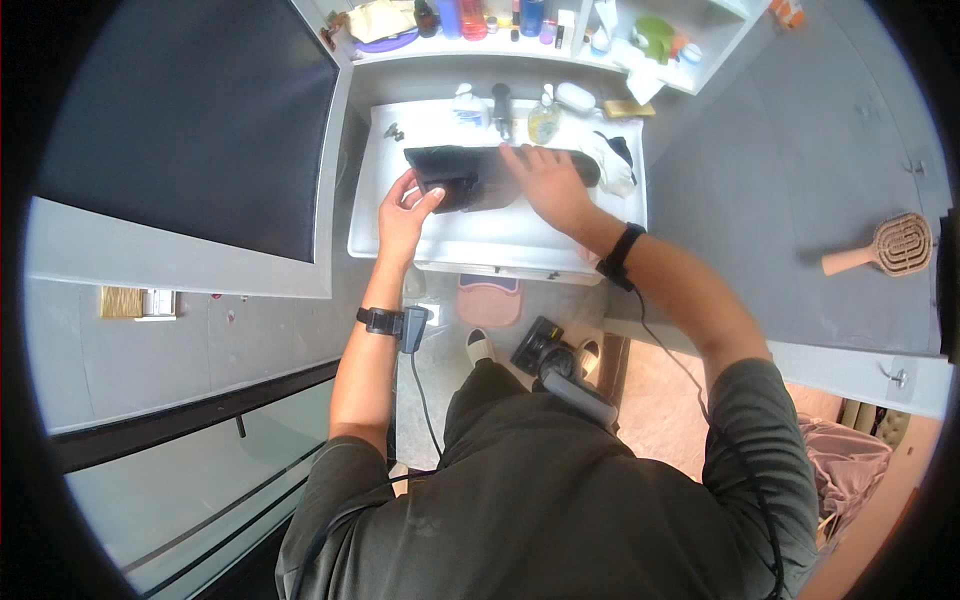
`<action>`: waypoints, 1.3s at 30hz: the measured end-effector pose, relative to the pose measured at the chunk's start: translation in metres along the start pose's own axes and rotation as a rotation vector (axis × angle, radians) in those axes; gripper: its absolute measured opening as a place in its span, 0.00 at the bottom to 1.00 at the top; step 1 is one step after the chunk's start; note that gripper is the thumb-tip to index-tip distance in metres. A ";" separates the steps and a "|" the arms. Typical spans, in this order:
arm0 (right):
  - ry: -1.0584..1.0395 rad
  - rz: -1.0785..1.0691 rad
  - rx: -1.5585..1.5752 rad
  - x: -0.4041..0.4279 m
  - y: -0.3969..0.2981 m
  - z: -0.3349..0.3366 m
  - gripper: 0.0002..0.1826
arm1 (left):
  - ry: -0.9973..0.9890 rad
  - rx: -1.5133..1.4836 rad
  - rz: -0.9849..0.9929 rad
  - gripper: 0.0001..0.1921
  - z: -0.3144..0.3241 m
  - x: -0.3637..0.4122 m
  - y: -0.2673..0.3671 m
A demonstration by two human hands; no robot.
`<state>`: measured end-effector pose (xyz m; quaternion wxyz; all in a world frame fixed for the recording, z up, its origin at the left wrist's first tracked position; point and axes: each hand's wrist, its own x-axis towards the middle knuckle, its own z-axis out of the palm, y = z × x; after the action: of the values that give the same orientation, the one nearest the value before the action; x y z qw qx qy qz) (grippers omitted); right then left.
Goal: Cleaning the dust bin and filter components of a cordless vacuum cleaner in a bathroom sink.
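Observation:
A dark, glossy, elongated container or housing (pixel 480 180) is held over the white washbasin (pixel 480 238); its exact kind cannot be told. My left hand (pixel 409 210) grips its left end, thumb on the near face and fingers behind. My right hand (pixel 547 180) lies across its right part, fingers over the top edge. Behind it rises a dark faucet (pixel 502 109), between a white pump bottle (pixel 469 109) and a clear pump bottle (pixel 544 118). A white cloth (pixel 609 169) with a black part lies at the basin's right.
Bottles stand on the cabinet shelf (pixel 465 49) above the basin. An open cabinet door (pixel 322 187) juts out at the left. A hairbrush (pixel 892 247) hangs on the right wall. On the floor are a pink scale-like object (pixel 489 300) and a dark appliance (pixel 538 345). Cables run from both wrists.

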<state>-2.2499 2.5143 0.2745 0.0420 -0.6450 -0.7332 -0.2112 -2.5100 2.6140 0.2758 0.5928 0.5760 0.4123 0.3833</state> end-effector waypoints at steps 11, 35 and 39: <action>0.032 0.074 0.214 0.010 -0.003 0.002 0.32 | -0.074 0.312 -0.020 0.41 -0.002 0.011 0.010; -0.636 1.176 1.843 -0.116 0.012 -0.090 0.24 | -0.702 0.768 0.506 0.37 0.110 -0.063 0.040; -0.479 1.181 1.868 -0.160 0.009 -0.102 0.28 | -0.775 0.750 0.654 0.38 0.142 -0.094 0.035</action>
<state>-2.2360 2.3296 0.3155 0.4594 -0.6303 -0.1735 0.6014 -2.4120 2.4759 0.3148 0.3090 0.9379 0.0767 0.1374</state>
